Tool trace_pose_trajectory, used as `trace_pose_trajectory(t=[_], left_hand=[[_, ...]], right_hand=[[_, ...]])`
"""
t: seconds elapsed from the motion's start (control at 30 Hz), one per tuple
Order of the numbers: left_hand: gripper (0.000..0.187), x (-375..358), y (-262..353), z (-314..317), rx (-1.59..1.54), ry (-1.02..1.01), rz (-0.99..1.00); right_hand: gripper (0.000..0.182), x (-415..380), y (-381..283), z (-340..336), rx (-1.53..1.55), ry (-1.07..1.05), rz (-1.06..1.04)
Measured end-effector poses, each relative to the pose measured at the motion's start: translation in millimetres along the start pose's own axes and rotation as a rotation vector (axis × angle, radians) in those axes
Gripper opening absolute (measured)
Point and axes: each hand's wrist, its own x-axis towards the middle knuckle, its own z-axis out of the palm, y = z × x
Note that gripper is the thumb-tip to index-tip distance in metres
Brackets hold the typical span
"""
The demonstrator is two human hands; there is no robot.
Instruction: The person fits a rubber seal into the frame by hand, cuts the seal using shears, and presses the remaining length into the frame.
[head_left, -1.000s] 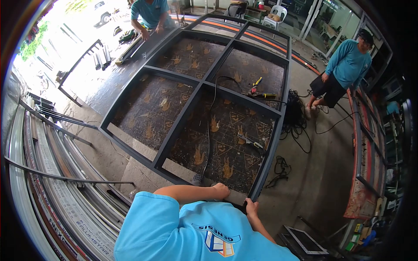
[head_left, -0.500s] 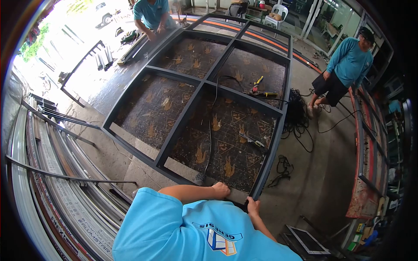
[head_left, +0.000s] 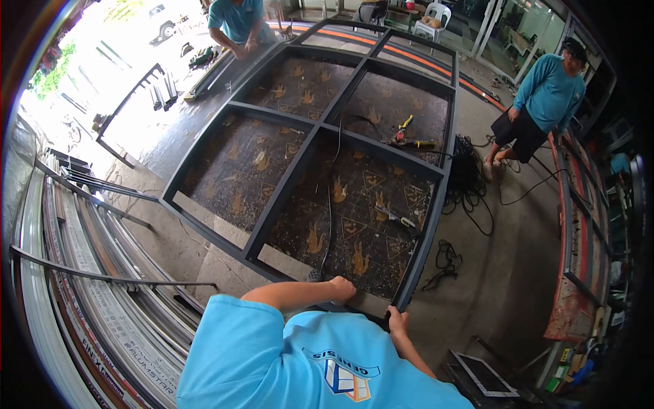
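Note:
A large dark grey metal frame (head_left: 319,129), divided by crossbars, lies over a dark plywood tabletop (head_left: 300,225). At its near bar, my left hand (head_left: 343,289) is closed, with the fingers curled over the edge and partly hidden. My right hand (head_left: 397,319) grips the near right corner of the frame, thumb on top. A black cable (head_left: 331,221) runs across the plywood towards my left hand. Inside the near right opening lies a slim metal hand tool (head_left: 395,217). Farther off are yellow-and-red handled pliers (head_left: 403,129) and another yellow-handled tool (head_left: 424,144).
One person in blue (head_left: 238,27) works at the far left; another person (head_left: 548,92) stands at the right. Coiled black cable (head_left: 466,180) lies on the floor beside the frame. Long metal profiles (head_left: 95,293) fill a rack at left. A red bench (head_left: 569,293) stands at right.
My left hand has shifted slightly up and to the left along the near bar. The person at right has moved a little; the frame stays in place.

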Motion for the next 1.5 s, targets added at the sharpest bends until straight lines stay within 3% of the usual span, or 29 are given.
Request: trace_pose_trajectory(t=[0.2,0.27,0.33,0.47,0.57,0.83,0.9,1.1,1.17,1.2,1.37,1.5], left_hand=[[0.021,-11,-7,-2,-0.069,0.093,0.03],[0.021,-11,-2,-13,0.07,-0.043,0.01],[0.021,-15,4,-4,0.07,-0.018,-0.005],[0.021,-28,-2,-3,0.006,0.061,-0.02],[0.019,-20,-8,-10,0.059,-0.024,-0.03],[0.022,-17,-21,6,0.09,-0.014,-0.037],[0.023,-12,-22,8,0.117,-0.056,-0.022],[0.024,-28,-25,12,0.069,0.107,-0.019],[0.022,-21,-23,-2,0.08,-0.142,-0.104],[0.022,-23,-23,-8,0.078,-0.141,-0.101],[0.023,-40,-26,13,0.128,0.109,0.008],[0.021,-36,-34,2,0.202,-0.041,-0.055]], right_hand=[[0.026,-4,-8,6,-0.007,0.035,-0.061],[0.024,-4,-6,3,0.011,0.045,-0.067],[0.031,0,0,-1,-0.022,-0.011,-0.002],[0.026,1,-7,3,-0.051,0.04,-0.05],[0.022,-6,-17,3,0.017,-0.019,-0.001],[0.021,-10,-17,3,0.031,-0.003,-0.015],[0.022,8,7,7,0.005,0.046,-0.082],[0.025,-2,-7,6,-0.031,0.045,-0.106],[0.029,-10,-14,2,0.005,-0.001,-0.035],[0.028,-13,-19,2,0.002,0.009,-0.025],[0.028,-10,-18,-2,-0.039,0.028,-0.058],[0.025,-5,-13,3,-0.026,0.014,-0.066]])
